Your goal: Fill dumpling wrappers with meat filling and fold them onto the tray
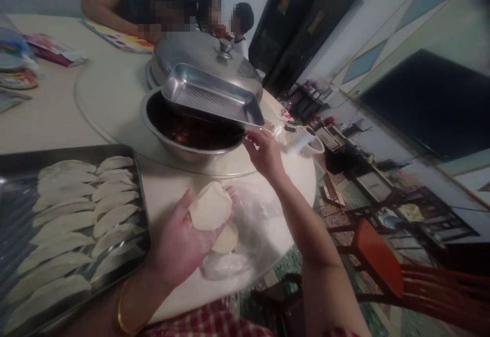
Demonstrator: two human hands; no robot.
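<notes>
On the palm of my left hand [179, 242] rests a round, pale dumpling wrapper [211, 207], with the fingers curled around its far side. Another wrapper [225, 239] lies on the table just below that hand. My right hand [266, 153] is at the right rim of a metal bowl [184, 150] holding a dark filling [187, 131]. Its fingers are pinched together under the corner of a shallow metal tray [214, 94]; what they grip is hidden. This tray leans across the bowl's back. To the left, folded dumplings [69, 194] fill a larger tray [140, 189] in rows.
Behind the bowl stands a big lidded pan [191, 51]. Clear plastic [260, 224] covers the table's near right part. A white basket [312, 145] sits by the right edge, and an orange chair [377, 255] stands beyond. Packets [53, 51] lie far left. Several people are at the far side.
</notes>
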